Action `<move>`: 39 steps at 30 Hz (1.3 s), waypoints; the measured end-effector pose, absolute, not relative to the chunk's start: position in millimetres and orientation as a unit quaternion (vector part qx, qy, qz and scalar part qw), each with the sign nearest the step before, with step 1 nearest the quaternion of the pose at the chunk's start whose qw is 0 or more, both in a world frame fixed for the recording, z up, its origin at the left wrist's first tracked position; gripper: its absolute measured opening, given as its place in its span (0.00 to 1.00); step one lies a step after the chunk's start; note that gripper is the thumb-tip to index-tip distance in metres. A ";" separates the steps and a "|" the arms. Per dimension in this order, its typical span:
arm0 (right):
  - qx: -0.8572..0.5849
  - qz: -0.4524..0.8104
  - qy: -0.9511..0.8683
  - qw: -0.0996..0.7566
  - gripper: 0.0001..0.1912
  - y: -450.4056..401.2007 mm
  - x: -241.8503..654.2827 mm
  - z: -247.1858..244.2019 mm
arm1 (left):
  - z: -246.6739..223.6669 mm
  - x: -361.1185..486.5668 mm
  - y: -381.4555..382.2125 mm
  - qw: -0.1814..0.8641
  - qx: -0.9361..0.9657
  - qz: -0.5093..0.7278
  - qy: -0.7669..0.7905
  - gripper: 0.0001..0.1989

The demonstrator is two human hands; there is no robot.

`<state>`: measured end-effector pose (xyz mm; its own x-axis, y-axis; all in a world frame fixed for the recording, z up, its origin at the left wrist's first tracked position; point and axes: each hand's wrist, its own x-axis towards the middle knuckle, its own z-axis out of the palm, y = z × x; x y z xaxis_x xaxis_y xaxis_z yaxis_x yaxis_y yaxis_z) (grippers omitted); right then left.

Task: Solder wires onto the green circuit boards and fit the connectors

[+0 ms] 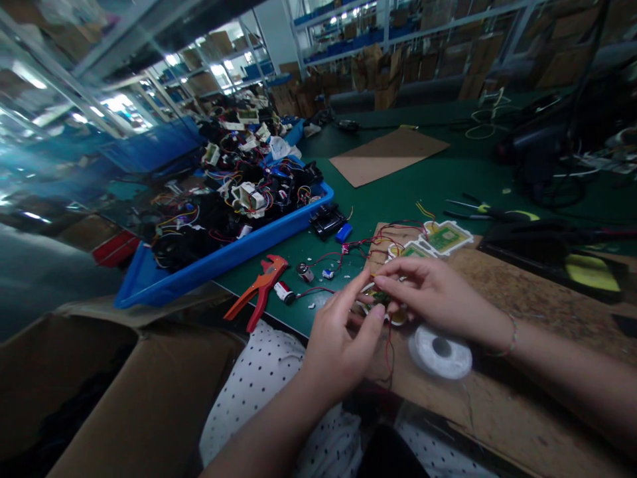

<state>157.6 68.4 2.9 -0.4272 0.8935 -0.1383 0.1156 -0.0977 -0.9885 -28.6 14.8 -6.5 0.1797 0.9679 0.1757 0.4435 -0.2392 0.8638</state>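
Note:
My left hand (343, 332) is closed around the edge of a small circuit board (369, 296) in a white frame, mostly hidden by my fingers. My right hand (432, 289) pinches what looks like a thin yellow wire just above that board. Just behind my hands lie framed green circuit boards (446, 237) with red and black wires. A roll of thin solder wire (442, 352) rests below my right wrist. To the left of my hands are a battery-like cylinder (284, 293), a second one (304, 272) and orange-red wire strippers (259, 292).
A blue tray (249, 251) heaped with wired black and white parts stands at the left. A cardboard sheet (391, 156) lies on the green mat. Pliers (492, 211) lie at the right. An open carton (149, 385) stands at lower left. A brown board (522, 312) lies under the work.

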 end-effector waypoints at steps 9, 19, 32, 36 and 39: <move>-0.436 0.623 -0.571 0.310 0.20 67.9 158.5 3.0 | -1.1 -31.0 15.8 0.207 0.773 0.363 0.478 0.20; -0.428 0.581 -0.635 0.276 0.20 62.2 158.0 4.1 | -1.9 -32.9 18.9 0.209 0.718 0.400 0.530 0.14; -0.311 0.309 -0.859 0.265 0.13 70.4 167.1 16.7 | 8.8 -36.9 30.2 0.248 0.775 0.306 0.494 0.08; -0.311 0.311 -0.861 0.254 0.14 68.5 166.9 20.0 | 12.4 -42.3 32.4 0.286 0.766 0.297 0.494 0.09; -0.332 0.343 -0.843 0.248 0.14 65.7 165.5 19.4 | 11.9 -44.4 32.1 0.307 0.751 0.306 0.499 0.10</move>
<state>165.5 65.7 19.4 -0.6570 0.7293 0.1909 0.3896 0.5452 -0.7423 -44.4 32.1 11.9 0.3149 0.9366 0.1536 0.5609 -0.3142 0.7659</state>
